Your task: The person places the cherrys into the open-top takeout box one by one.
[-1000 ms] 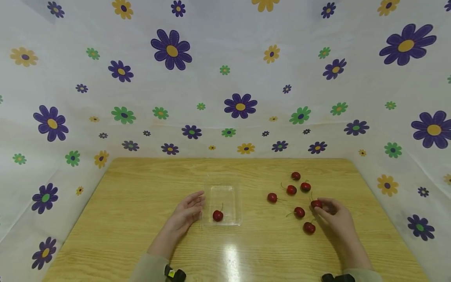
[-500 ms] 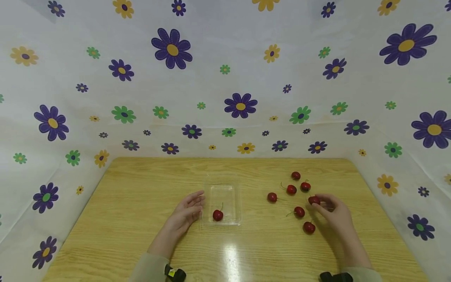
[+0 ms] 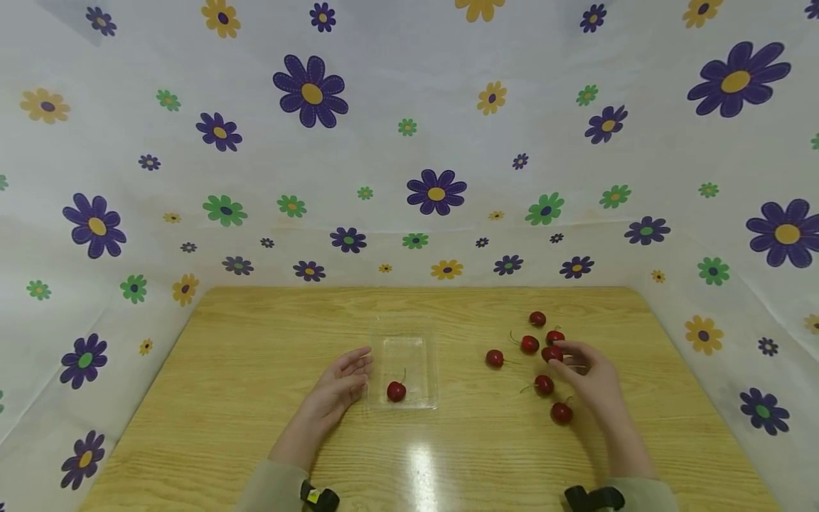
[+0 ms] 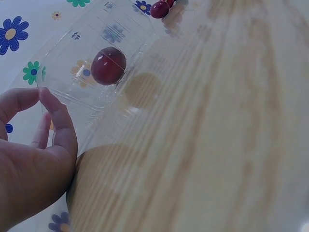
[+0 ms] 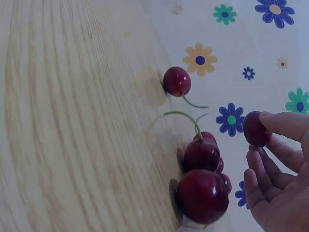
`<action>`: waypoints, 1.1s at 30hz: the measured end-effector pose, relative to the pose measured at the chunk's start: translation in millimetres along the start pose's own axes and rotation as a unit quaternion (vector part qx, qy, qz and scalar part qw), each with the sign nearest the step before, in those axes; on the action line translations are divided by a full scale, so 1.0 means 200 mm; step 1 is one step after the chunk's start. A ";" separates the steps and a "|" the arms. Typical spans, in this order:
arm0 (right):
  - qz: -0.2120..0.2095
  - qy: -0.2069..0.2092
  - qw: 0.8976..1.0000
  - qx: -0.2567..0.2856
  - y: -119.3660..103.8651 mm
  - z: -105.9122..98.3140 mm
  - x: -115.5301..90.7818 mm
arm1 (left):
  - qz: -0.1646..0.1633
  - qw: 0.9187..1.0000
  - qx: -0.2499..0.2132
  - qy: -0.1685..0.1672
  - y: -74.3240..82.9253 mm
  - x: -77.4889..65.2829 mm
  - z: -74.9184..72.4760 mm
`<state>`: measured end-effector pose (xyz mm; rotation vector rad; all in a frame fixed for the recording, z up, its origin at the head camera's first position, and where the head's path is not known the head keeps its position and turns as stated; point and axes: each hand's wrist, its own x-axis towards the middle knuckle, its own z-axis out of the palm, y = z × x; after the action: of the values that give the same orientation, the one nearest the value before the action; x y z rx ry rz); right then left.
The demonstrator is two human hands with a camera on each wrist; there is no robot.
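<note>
My right hand (image 3: 591,380) pinches a dark red cherry (image 5: 256,129) between thumb and fingertips, raised off the table in the right wrist view. In the head view this cherry is among the loose ones and overlaps a cherry (image 3: 555,337) behind it. My left hand (image 3: 335,390) rests at the left side of a clear plastic box (image 3: 409,355), its relaxed fingertips touching the wall. One cherry (image 3: 397,391) with its stem up sits in the box near the front.
Several loose cherries lie on the right of the wooden table (image 3: 256,341), among them a front one (image 3: 561,413), a left one (image 3: 495,358) and a rear one (image 3: 537,318). A flowered white cloth (image 3: 371,156) surrounds the table's back and sides.
My right hand has moved left with the pinched cherry, in among the loose ones. The left hand, the box and the cherry inside stay where they were.
</note>
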<state>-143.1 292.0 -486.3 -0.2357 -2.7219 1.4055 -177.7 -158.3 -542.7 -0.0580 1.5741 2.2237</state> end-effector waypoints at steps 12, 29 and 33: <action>-0.019 -0.009 1.000 0.018 -0.11 0.10 0.01 | 0.003 1.000 0.001 0.000 -0.01 0.00 0.00; -0.037 -0.040 0.997 0.055 -0.25 0.26 0.04 | -0.001 1.000 -0.003 0.002 -0.01 0.01 0.00; -0.053 -0.046 0.996 0.060 -0.29 0.30 0.05 | -0.001 1.000 -0.004 0.001 -0.01 0.01 0.00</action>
<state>-165.9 213.0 -473.6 -0.0205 -2.6628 1.5813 -179.1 -157.9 -545.5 -0.0630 1.5647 2.2297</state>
